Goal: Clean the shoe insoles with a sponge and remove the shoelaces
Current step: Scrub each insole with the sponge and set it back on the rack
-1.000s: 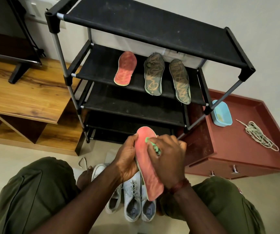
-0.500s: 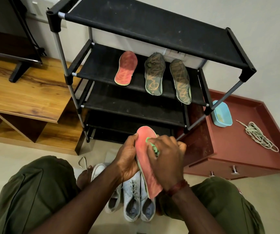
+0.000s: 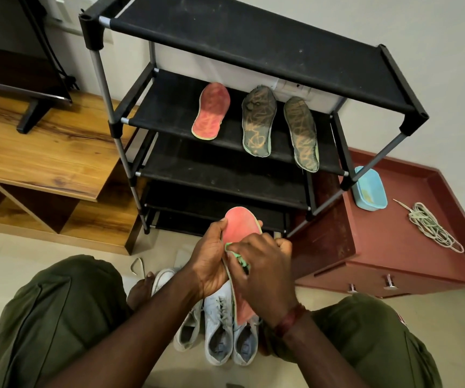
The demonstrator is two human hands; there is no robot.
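Observation:
My left hand point(image 3: 211, 264) grips a red insole point(image 3: 239, 225) by its left edge, holding it upright above the floor. My right hand point(image 3: 265, 273) presses a green sponge point(image 3: 235, 254) against the middle of that insole; most of the sponge is hidden under my fingers. Three more insoles lie on the second shelf of the black rack point(image 3: 169, 110): a red insole point(image 3: 211, 112) and two dark green insoles point(image 3: 258, 121) point(image 3: 301, 133). Below my hands stand pale sneakers point(image 3: 218, 329), one of them laced. A bundle of removed shoelaces point(image 3: 430, 226) lies on the maroon cabinet point(image 3: 393, 242).
A light blue tub point(image 3: 370, 189) sits on the maroon cabinet beside the rack's right leg. A wooden TV unit point(image 3: 43, 155) with a screen stand is at the left. My knees in green trousers frame the shoes. A loose lace end point(image 3: 137, 266) lies on the tile floor.
My right hand with the sponge has slid a little down the insole, toward its middle. The left hand keeps its grip and the insole stays in place.

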